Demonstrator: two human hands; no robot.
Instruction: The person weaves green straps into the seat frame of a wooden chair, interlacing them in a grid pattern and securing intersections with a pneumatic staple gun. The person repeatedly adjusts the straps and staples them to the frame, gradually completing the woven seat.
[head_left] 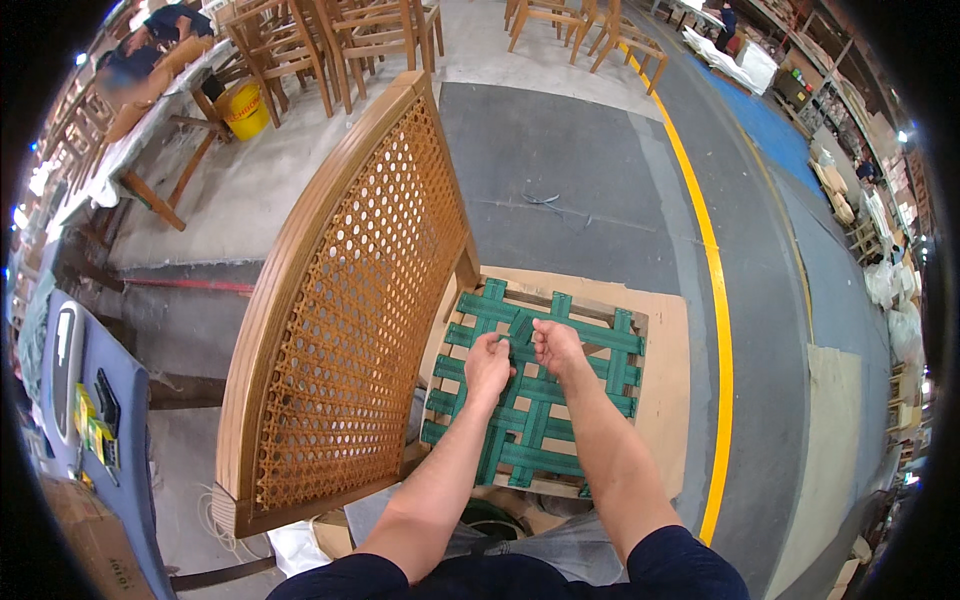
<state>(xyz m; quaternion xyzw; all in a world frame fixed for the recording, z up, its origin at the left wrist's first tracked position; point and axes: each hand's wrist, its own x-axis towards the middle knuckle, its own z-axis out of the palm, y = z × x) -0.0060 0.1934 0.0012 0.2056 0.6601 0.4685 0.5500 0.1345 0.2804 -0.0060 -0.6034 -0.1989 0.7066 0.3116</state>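
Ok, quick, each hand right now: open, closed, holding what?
Left hand: closed, pinching the green webbing of the chair seat.
Right hand: closed on the same webbing.

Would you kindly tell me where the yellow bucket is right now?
In the head view, the yellow bucket stands on the floor at upper left, beside the long worktable and before the stacked wooden chairs.

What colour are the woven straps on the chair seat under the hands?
The woven straps are dark green, crossing in a lattice; the head view shows them best.
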